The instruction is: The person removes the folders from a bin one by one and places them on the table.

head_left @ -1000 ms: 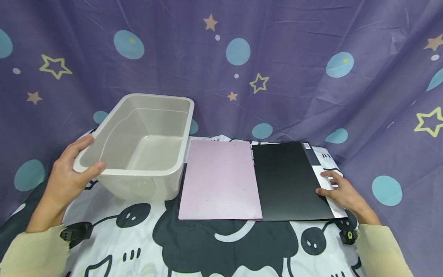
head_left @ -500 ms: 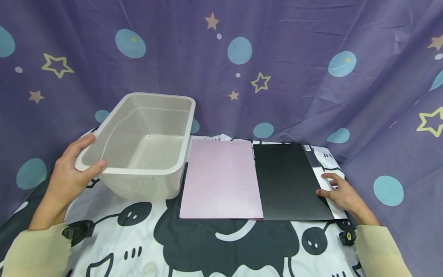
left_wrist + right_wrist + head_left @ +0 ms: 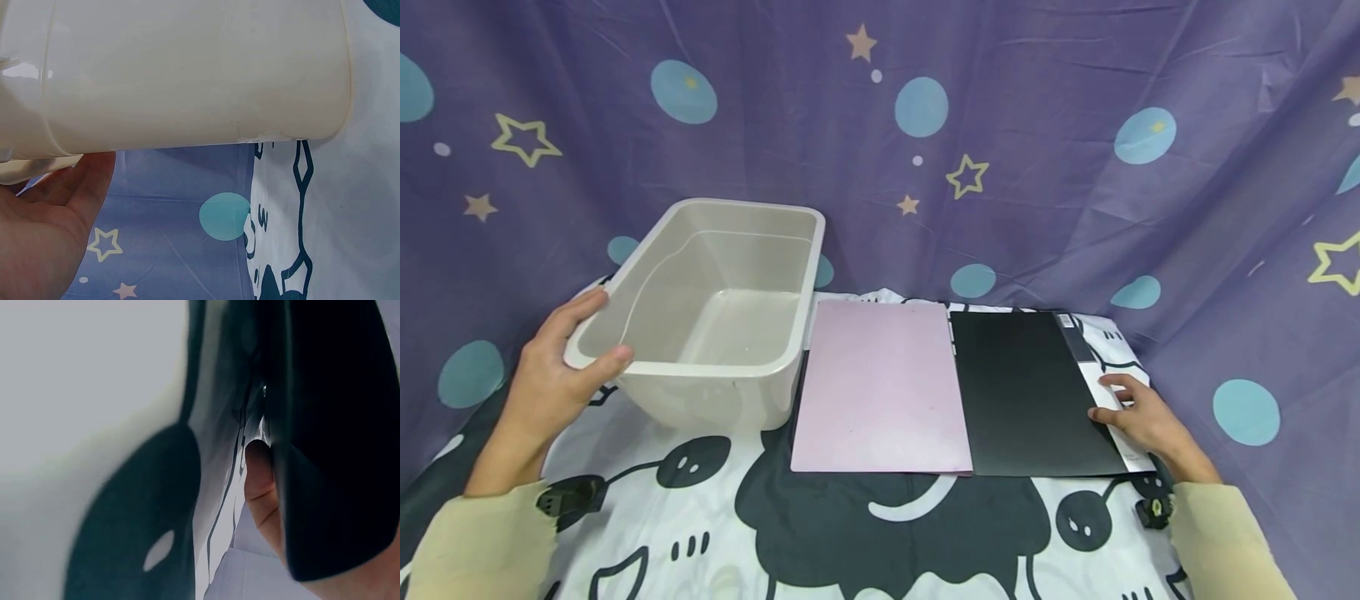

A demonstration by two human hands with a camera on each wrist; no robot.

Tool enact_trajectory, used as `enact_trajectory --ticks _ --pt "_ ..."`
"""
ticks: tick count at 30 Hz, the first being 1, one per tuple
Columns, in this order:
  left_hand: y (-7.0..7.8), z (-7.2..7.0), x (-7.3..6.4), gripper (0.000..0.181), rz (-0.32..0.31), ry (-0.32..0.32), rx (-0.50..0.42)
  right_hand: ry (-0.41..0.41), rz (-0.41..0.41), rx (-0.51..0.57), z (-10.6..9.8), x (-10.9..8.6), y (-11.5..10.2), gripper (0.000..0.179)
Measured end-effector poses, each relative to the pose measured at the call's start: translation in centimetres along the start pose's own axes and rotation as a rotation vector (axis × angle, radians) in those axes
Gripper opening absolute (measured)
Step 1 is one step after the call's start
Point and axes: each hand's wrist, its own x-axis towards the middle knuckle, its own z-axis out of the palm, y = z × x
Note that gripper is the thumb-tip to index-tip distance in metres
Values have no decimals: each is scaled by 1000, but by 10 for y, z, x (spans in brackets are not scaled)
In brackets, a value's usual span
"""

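Observation:
My left hand (image 3: 559,365) grips the near-left corner of a beige plastic bin (image 3: 700,400), seen from above in the head view. Its thumb lies along the front rim and its fingers are at the left side. In the left wrist view the bin's smooth wall (image 3: 187,69) fills the top. My right hand (image 3: 1146,421) pinches the right edge of a flat black folder (image 3: 1030,392) with a white strip down that side. A finger shows beside the folder's dark edge (image 3: 337,456) in the right wrist view. Against the folder's left edge lies a pink panel (image 3: 880,392); whether they are joined I cannot tell.
A black-and-white cartoon-print cloth (image 3: 895,533) covers the table. Behind it hangs a purple curtain (image 3: 1030,225) with stars and blue dots. The bin stands left of the pink panel, close to the curtain.
The view has shifted slightly. Both hands keep their places on the bin and the black folder, with no other visible movement.

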Motion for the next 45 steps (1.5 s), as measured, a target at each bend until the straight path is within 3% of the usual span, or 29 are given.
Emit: enact_trajectory --ticks 32,45 --pt "0 0 0 79 14 -9 -10 -39 48 -28 3 -2 4 70" --pt "1 -1 0 79 11 -8 -18 -48 30 -63 2 0 4 62"
